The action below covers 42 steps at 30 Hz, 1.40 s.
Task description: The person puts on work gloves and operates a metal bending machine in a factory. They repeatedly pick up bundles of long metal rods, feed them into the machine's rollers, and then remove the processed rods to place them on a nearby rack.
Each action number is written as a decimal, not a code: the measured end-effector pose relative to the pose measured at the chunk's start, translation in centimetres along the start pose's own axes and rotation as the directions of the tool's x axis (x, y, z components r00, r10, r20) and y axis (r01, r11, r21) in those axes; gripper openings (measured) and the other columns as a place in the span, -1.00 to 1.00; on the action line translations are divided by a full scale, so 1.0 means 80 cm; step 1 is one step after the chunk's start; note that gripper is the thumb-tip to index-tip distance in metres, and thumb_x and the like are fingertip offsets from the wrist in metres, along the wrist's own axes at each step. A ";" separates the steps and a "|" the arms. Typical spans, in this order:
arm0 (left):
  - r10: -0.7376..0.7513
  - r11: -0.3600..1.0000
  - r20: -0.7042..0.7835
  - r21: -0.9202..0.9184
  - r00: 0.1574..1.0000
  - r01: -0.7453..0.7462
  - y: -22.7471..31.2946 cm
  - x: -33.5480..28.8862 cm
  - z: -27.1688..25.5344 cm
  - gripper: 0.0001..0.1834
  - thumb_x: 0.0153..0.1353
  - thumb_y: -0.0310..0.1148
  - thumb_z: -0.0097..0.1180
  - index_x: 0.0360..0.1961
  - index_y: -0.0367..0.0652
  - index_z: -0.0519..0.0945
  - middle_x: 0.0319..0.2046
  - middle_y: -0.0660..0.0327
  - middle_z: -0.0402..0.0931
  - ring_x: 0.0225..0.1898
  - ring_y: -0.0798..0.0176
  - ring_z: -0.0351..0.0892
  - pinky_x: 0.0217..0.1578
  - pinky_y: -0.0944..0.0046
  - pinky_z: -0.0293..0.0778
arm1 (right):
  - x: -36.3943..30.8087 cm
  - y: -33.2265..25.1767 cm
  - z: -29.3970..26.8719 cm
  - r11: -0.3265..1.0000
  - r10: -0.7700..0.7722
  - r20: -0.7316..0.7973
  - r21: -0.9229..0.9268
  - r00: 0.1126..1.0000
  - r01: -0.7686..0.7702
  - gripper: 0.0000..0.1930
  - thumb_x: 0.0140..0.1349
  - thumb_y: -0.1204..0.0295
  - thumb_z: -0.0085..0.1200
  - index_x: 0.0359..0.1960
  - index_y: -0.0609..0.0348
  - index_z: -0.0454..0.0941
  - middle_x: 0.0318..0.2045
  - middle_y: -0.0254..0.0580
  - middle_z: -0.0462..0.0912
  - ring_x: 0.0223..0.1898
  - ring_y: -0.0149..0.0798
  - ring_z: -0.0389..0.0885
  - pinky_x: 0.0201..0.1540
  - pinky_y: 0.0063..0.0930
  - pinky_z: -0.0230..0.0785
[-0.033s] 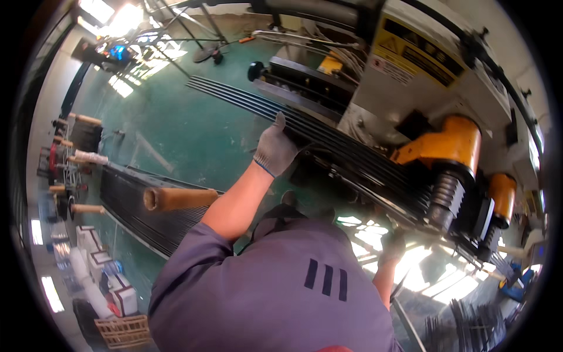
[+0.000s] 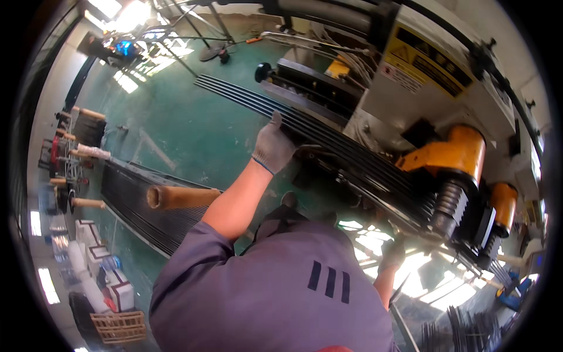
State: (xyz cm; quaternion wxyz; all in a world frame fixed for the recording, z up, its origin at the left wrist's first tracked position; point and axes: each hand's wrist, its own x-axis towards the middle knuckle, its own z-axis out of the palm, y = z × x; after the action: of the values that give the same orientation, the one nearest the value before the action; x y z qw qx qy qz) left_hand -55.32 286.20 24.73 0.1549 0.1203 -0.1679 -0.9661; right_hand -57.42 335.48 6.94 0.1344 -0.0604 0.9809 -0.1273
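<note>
Black bars (image 2: 334, 141): side by side, slanting from above the green floor (image 2: 176, 117) to the orange heads (image 2: 466, 155) of a grey machine (image 2: 387, 108).
Handling: probably stiff, slick, weighty together; likely best supported from below.
Left hand (image 2: 274, 145): gloved, arm reaching forward, thumb over the bars' near edge; other fingers hidden, closure unclear.
Right hand (image 2: 393, 252): low beside the machine; fingers blurred, cannot tell.

Rods (image 2: 231, 94) extend obliquely from upper centre to the right, passing before the machine (image 2: 422, 111); their right-hand portion lies just left of the nearer cylinder (image 2: 467, 152). The left hand (image 2: 274, 144) is at the rods' near edge; the right hand (image 2: 393, 252) lies to its right and nearer the body. At left, a tube (image 2: 185, 198) overlies a second stack of rods (image 2: 138, 202). Boxes (image 2: 121, 293) stand at lower left, beyond a basket (image 2: 120, 328).
</note>
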 end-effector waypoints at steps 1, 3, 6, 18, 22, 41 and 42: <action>0.083 0.996 -0.076 -0.022 0.994 -0.085 0.031 -0.003 -0.009 -0.43 0.48 -0.01 -0.26 0.18 -0.33 0.36 0.16 -0.06 0.42 0.24 -0.15 0.34 0.35 -0.15 0.17 | -0.011 0.003 -0.002 0.998 0.052 0.092 -0.045 0.994 -0.048 -0.75 0.24 0.34 0.00 -0.12 0.15 0.59 -0.34 -0.14 0.67 -0.27 -0.21 0.63 -0.24 -0.34 0.45; 0.225 0.974 -0.160 0.039 0.961 -0.221 0.101 0.009 -0.045 -0.44 0.49 0.00 -0.29 0.14 -0.32 0.38 0.11 -0.04 0.45 0.20 -0.14 0.37 0.33 -0.16 0.19 | -0.008 0.047 0.034 0.684 -0.103 0.496 -0.594 0.862 0.424 -0.72 0.27 0.32 -0.02 -0.05 0.13 0.57 -0.30 -0.07 0.67 -0.19 -0.20 0.64 -0.20 -0.33 0.46; 0.348 0.935 -0.219 0.150 0.911 -0.321 0.210 0.032 -0.098 -0.43 0.49 0.04 -0.32 0.09 -0.30 0.41 0.05 0.00 0.48 0.13 -0.11 0.42 0.27 -0.15 0.27 | -0.031 0.065 0.064 0.316 -0.033 0.752 -0.618 0.659 0.720 -0.68 0.35 0.28 -0.09 0.07 0.05 0.53 -0.12 -0.21 0.64 0.01 -0.23 0.57 0.01 -0.23 0.37; 0.256 0.833 -0.192 0.542 0.947 -0.115 0.373 0.101 -0.172 -0.37 0.45 0.16 -0.29 0.29 -0.09 0.33 0.17 0.11 0.43 0.15 -0.01 0.46 0.17 -0.15 0.38 | -0.166 0.059 0.187 0.696 0.224 0.712 -0.595 0.666 0.402 -0.64 0.41 0.22 -0.20 0.03 0.06 0.59 0.10 -0.10 0.61 0.10 -0.10 0.59 0.06 -0.18 0.46; 0.225 0.795 -0.167 0.601 0.960 -0.082 0.396 0.060 -0.188 -0.39 0.44 0.19 -0.31 0.30 0.06 0.33 0.25 0.14 0.38 0.24 0.01 0.40 0.23 -0.19 0.32 | -0.121 -0.091 0.108 0.834 0.469 0.281 -0.454 0.837 -0.314 -0.67 0.37 0.43 -0.22 0.09 -0.03 0.52 -0.03 -0.22 0.64 0.01 -0.23 0.62 0.12 -0.38 0.37; 0.159 0.977 -0.649 0.210 0.744 -0.026 0.113 0.017 -0.218 -0.33 0.47 0.08 -0.31 0.22 -0.37 0.36 0.22 -0.12 0.39 0.29 -0.17 0.32 0.32 -0.20 0.24 | 0.030 0.036 0.027 0.378 0.389 0.499 0.681 0.775 -0.628 -0.83 0.30 0.32 0.08 -0.23 0.17 0.53 -0.58 -0.34 0.53 -0.61 -0.42 0.44 -0.56 -0.47 0.28; 0.051 0.993 -0.633 0.118 0.772 0.031 0.068 0.012 -0.206 -0.38 0.47 0.03 -0.27 0.21 -0.34 0.38 0.20 -0.10 0.41 0.29 -0.13 0.34 0.31 -0.20 0.26 | 0.034 0.060 0.028 0.436 0.342 0.474 0.685 0.811 -0.584 -0.82 0.29 0.32 0.08 -0.26 0.17 0.54 -0.58 -0.33 0.53 -0.60 -0.42 0.44 -0.55 -0.46 0.28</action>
State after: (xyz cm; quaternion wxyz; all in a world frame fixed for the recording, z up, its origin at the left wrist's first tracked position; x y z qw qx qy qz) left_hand -50.11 276.29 11.45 0.2001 0.4477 -0.1649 -0.8558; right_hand -59.83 339.14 2.89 0.3058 0.2646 0.7620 -0.5057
